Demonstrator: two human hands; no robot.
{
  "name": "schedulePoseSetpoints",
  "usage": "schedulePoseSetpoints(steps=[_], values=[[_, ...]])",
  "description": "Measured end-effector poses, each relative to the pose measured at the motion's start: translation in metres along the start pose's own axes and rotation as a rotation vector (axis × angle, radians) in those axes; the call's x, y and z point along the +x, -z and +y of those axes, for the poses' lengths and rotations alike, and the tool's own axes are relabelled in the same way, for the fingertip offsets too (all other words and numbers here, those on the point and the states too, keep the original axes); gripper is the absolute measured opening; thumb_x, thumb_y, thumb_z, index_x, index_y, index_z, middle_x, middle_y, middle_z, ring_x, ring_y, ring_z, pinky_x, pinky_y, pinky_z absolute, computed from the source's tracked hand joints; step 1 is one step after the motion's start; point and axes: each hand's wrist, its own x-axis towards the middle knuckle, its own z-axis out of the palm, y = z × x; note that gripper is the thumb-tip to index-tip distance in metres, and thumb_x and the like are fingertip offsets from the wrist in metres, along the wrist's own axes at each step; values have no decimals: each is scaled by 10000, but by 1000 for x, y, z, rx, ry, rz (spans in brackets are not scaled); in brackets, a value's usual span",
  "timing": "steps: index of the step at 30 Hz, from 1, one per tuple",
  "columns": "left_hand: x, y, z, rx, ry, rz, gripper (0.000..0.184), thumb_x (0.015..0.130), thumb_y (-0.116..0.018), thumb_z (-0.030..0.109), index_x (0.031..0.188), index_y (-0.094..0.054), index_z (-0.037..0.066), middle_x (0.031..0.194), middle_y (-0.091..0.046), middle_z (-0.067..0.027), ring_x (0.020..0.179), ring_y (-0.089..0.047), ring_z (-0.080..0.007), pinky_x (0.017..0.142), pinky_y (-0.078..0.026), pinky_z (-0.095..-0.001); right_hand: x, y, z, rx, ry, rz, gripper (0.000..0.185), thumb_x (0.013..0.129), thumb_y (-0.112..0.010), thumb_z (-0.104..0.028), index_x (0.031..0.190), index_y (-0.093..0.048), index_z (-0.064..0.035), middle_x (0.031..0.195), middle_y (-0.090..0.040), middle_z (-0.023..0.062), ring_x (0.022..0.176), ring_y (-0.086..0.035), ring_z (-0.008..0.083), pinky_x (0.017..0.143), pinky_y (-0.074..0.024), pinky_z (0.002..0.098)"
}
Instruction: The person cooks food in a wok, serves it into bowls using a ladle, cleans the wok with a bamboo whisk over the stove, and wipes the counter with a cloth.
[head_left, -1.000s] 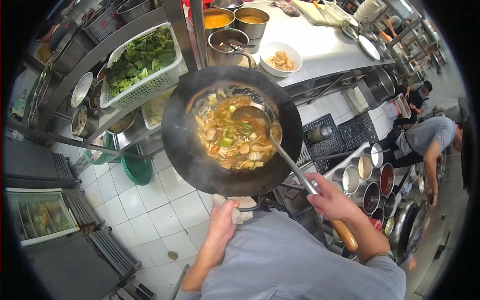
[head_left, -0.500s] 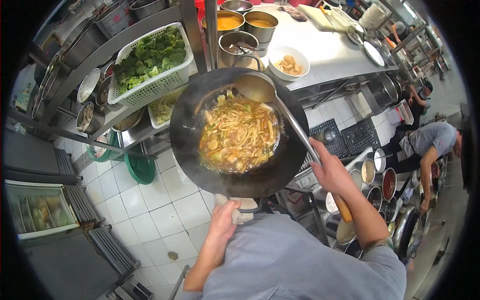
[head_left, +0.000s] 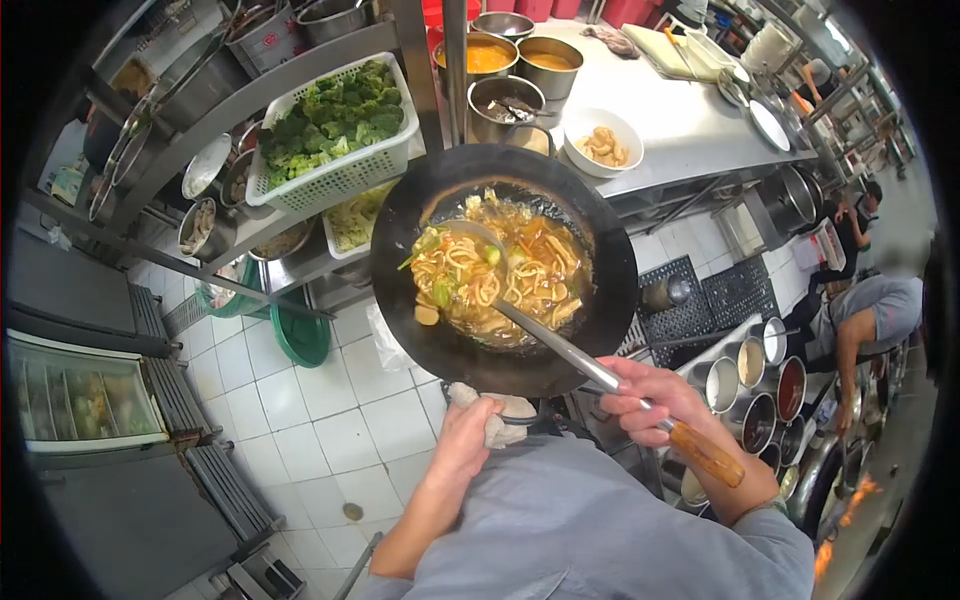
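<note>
A black wok [head_left: 605, 245] hangs before me, holding thick noodles [head_left: 550, 300] with greens and sliced pieces in brown broth. With a folded pale cloth [head_left: 497, 430], my left hand [head_left: 466, 436] grips the wok's near handle. My right hand [head_left: 655, 402] is closed around the shaft of a long ladle [head_left: 560, 347], just above its wooden end. The ladle's bowl sits over the left part of the wok, heaped with noodles and greens. A white bowl [head_left: 577, 150] of pale pieces stands on the steel counter [head_left: 680, 125] beyond the wok.
A white basket of broccoli [head_left: 345, 185] sits on the left shelf. Metal pots with orange liquid [head_left: 482, 58] stand at the back. Several sauce containers [head_left: 790, 385] line the right side, near a co-worker [head_left: 865, 310] and flames [head_left: 850, 505]. A green basin [head_left: 300, 335] is below left.
The ladle bowl has dropped from the wok's far rim into the noodles, swinging left, and now carries some. My right hand has come lower and nearer. Flames now show at lower right.
</note>
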Motion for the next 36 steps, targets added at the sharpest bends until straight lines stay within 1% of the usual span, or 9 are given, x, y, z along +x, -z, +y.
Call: schedulePoseSetpoints(steps=[7,8,13,15,24,25,28,29,36], values=[[14,0,-19,-65,54,-85,232,909,-590,48,1128,-630,-18,1054,-691,-102,976,-685,-226,848,-563,-387,-8,22,0,-320,230,158,490,995,-555,-103,1446,-384,-189,763,-468,-9,449,-404,63,356,-378,267],[14,-1,-23,-67,55,-98,231,910,-590,49,1127,-630,-21,1051,-691,-108,972,-688,-231,845,-568,-391,-6,10,-9,-337,258,268,407,994,-541,-93,1377,-420,-159,750,-466,-16,466,-420,67,365,-383,270],[26,-24,-29,-75,40,-144,215,914,-590,69,1098,-627,-37,1030,-690,-135,947,-698,-256,830,-588,-417,-16,18,-51,-171,200,121,93,1032,-502,-143,1122,-491,-125,735,-463,-36,509,-458,34,389,-378,246],[34,-31,-33,-65,39,-168,243,925,-580,86,1127,-611,-45,1063,-687,-150,976,-695,-274,859,-579,-433,-28,8,-54,-96,232,178,42,1045,-488,-157,1068,-496,-124,741,-465,-38,513,-461,22,390,-371,233],[57,-43,-65,-45,-12,-216,338,935,-562,109,1237,-564,-42,1166,-666,-182,1077,-671,-319,949,-547,-476,-61,-7,-98,18,346,192,51,1049,-454,-122,1001,-471,-121,785,-471,-29,502,-399,-10,382,-287,193],[53,-48,-63,-55,-11,-158,346,928,-567,111,1238,-569,-43,1177,-663,-184,1085,-669,-319,952,-545,-484,-66,-18,-104,-3,368,240,122,1055,-441,-143,939,-470,-120,750,-459,-44,481,-387,-11,367,-284,191],[55,-49,-63,-73,18,-171,357,920,-571,113,1244,-572,-38,1191,-660,-179,1096,-666,-321,949,-545,-495,-74,-15,-132,5,314,107,199,1067,-428,-193,885,-470,-123,666,-428,-77,442,-365,-7,352,-292,194],[55,-52,-62,-70,20,-156,360,919,-567,112,1247,-571,-38,1193,-660,-177,1096,-666,-322,948,-544,-495,-74,-22,-140,63,377,170,275,1078,-407,-249,841,-471,-125,584,-387,-106,402,-339,7,340,-299,197],[51,-64,-65,-105,19,-101,365,914,-543,110,1249,-572,-34,1197,-662,-165,1098,-665,-325,951,-538,-492,-92,-39,-209,89,436,-54,289,1087,-387,-248,855,-470,-95,581,-388,-101,405,-365,0,338,-331,195]])
